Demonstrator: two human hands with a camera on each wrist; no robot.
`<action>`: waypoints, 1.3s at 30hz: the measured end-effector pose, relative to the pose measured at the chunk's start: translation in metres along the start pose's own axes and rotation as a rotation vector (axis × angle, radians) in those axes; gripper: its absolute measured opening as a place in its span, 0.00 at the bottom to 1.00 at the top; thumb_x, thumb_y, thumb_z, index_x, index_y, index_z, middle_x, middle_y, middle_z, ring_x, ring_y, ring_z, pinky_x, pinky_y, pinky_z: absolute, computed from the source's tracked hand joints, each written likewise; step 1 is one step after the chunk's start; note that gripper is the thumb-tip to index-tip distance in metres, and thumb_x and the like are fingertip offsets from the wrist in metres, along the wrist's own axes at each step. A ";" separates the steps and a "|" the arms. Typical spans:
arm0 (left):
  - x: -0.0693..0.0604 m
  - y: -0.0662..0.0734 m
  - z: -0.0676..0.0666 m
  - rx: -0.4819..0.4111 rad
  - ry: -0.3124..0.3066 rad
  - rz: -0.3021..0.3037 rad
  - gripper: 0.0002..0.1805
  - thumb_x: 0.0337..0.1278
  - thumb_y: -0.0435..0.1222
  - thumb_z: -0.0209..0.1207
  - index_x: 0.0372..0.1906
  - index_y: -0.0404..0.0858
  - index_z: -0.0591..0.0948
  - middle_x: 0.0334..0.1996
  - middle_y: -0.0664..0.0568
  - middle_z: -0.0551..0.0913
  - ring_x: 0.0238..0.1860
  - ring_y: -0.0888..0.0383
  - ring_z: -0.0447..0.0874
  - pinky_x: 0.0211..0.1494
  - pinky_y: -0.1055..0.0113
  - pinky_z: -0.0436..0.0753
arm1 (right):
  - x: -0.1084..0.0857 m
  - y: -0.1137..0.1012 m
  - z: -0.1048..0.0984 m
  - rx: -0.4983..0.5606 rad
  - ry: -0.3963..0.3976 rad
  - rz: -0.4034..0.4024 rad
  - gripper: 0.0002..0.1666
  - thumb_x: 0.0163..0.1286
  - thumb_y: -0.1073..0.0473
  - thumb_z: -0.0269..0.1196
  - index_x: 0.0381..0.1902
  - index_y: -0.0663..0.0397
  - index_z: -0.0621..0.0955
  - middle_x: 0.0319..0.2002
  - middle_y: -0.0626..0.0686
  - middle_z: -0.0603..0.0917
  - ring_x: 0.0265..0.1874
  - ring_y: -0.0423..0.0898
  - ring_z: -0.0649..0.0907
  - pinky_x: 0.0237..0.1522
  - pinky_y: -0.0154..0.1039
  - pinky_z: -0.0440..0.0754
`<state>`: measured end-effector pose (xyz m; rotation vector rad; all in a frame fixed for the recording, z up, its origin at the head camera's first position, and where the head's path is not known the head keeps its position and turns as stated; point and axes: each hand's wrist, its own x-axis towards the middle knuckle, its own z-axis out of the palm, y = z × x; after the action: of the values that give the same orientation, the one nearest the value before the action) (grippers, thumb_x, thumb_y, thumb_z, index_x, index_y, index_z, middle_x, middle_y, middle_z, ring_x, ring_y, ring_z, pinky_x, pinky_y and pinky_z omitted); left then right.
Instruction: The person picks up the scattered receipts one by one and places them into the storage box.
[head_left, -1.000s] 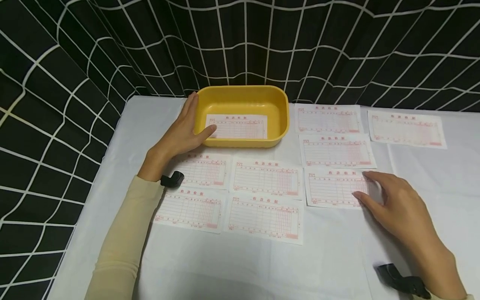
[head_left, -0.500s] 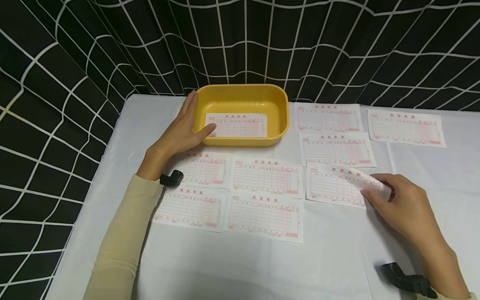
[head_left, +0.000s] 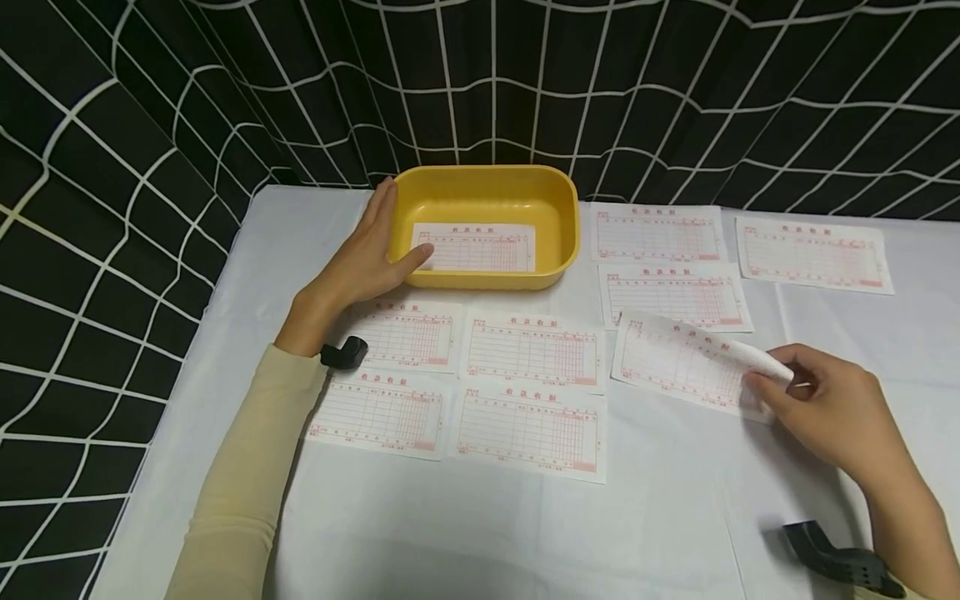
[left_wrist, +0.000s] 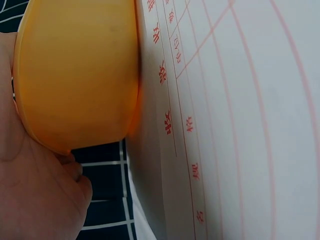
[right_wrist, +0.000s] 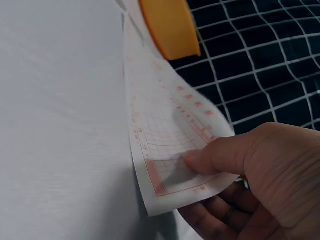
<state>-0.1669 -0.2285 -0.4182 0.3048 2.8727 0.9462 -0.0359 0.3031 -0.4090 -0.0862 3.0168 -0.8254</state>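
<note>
My right hand (head_left: 832,400) pinches the right end of a receipt slip (head_left: 675,354) between thumb and fingers. That end curls up off the cloth, while the slip's left end stays low beside another receipt. In the right wrist view, the thumb lies on the printed face of the receipt (right_wrist: 165,140), with the fingers beneath. My left hand (head_left: 360,250) holds the left end of a yellow plastic basin (head_left: 487,282), its thumb over the front rim and its fingers along the outer left side. One receipt (head_left: 480,248) lies flat inside the basin.
Several printed receipts lie on the white cloth: two rows in front of the basin, including a front receipt (head_left: 528,429), and others to its right, including a far-right receipt (head_left: 813,254). A black curtain with white grid lines (head_left: 600,83) stands behind and at the left.
My right hand has taken hold of the receipt's right end, lifted it and drawn it rightward, so the slip bends and tilts. The left hand stays on the basin.
</note>
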 end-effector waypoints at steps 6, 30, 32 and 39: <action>0.000 0.002 0.000 0.000 0.001 -0.012 0.60 0.67 0.63 0.56 0.87 0.44 0.35 0.89 0.52 0.31 0.89 0.49 0.40 0.87 0.43 0.56 | 0.001 0.002 -0.006 0.096 -0.008 0.038 0.10 0.68 0.59 0.73 0.43 0.59 0.89 0.26 0.31 0.86 0.22 0.22 0.79 0.23 0.26 0.73; 0.000 0.002 0.000 0.003 0.005 0.001 0.60 0.67 0.63 0.57 0.87 0.42 0.36 0.89 0.52 0.32 0.89 0.50 0.40 0.88 0.45 0.55 | 0.037 -0.033 -0.054 0.318 0.075 0.049 0.18 0.67 0.68 0.72 0.34 0.33 0.86 0.32 0.19 0.81 0.31 0.15 0.81 0.31 0.15 0.79; 0.000 0.002 0.000 0.004 0.006 0.000 0.60 0.67 0.63 0.57 0.87 0.42 0.36 0.89 0.51 0.32 0.89 0.50 0.41 0.88 0.45 0.55 | 0.042 -0.037 -0.056 0.346 0.088 0.032 0.22 0.67 0.70 0.72 0.35 0.29 0.85 0.34 0.21 0.81 0.32 0.15 0.82 0.32 0.15 0.80; 0.001 0.002 0.000 0.019 0.009 0.006 0.61 0.66 0.63 0.58 0.88 0.42 0.37 0.89 0.50 0.34 0.88 0.47 0.45 0.87 0.45 0.57 | 0.061 -0.058 -0.061 0.396 0.096 0.022 0.15 0.68 0.70 0.71 0.39 0.41 0.83 0.35 0.25 0.83 0.29 0.21 0.84 0.32 0.18 0.83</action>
<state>-0.1677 -0.2266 -0.4165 0.3113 2.8922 0.9238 -0.0960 0.2809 -0.3269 -0.0082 2.8625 -1.4398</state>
